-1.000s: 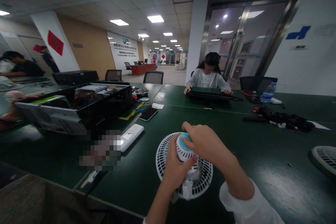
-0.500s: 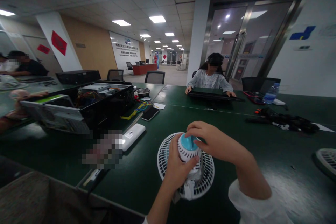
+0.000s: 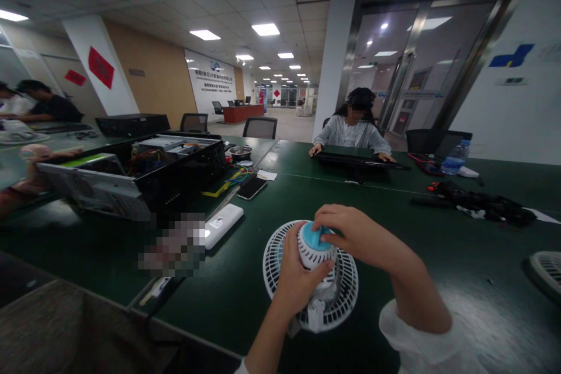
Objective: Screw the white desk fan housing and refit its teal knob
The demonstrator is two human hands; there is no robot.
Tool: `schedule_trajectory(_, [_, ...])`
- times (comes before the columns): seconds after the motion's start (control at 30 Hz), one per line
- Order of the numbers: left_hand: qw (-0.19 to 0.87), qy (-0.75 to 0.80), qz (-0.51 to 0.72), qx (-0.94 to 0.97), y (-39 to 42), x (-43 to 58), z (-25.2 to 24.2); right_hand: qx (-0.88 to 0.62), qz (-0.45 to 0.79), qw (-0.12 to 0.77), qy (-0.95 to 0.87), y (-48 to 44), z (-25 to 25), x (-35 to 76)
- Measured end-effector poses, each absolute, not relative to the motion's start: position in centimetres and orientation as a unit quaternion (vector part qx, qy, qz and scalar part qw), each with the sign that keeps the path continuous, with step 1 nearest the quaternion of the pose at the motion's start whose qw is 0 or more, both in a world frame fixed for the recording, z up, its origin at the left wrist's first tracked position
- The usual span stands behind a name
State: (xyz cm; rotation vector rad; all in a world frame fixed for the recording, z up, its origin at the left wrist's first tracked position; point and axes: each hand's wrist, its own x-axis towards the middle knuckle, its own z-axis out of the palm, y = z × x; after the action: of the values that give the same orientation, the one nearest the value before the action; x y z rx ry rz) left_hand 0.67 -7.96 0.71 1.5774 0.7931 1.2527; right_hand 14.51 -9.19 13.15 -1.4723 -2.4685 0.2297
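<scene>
A small white fan (image 3: 342, 292) lies grille-down on the dark green table (image 3: 245, 280), its motor housing pointing up. My left hand (image 3: 296, 280) is wrapped round the white motor housing (image 3: 312, 252) from the left. My right hand (image 3: 353, 235) comes from the right, its fingers pinched on the blue cap (image 3: 314, 238) on top of the housing.
An open black computer case (image 3: 144, 178) stands at the left, with a white flat device (image 3: 221, 223) and a phone (image 3: 250, 188) near it. Another white grille (image 3: 547, 269) lies at the right edge. A person (image 3: 353, 128) sits opposite at a black device. Dark cables (image 3: 477, 201) and a water bottle (image 3: 453, 159) lie at the right.
My right hand has slid down from covering the housing top, so the blue cap now shows under its fingertips. My left hand has kept its grip.
</scene>
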Motion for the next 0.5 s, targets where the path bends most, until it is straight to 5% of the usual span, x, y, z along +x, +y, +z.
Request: schedule_trajectory(0.5, [0.461, 0.327, 0.520, 0.641, -7.9, 1.0, 0.5, -0.693, -0.089, 0.010, -0.715, -9.7, 12.8, 9.7])
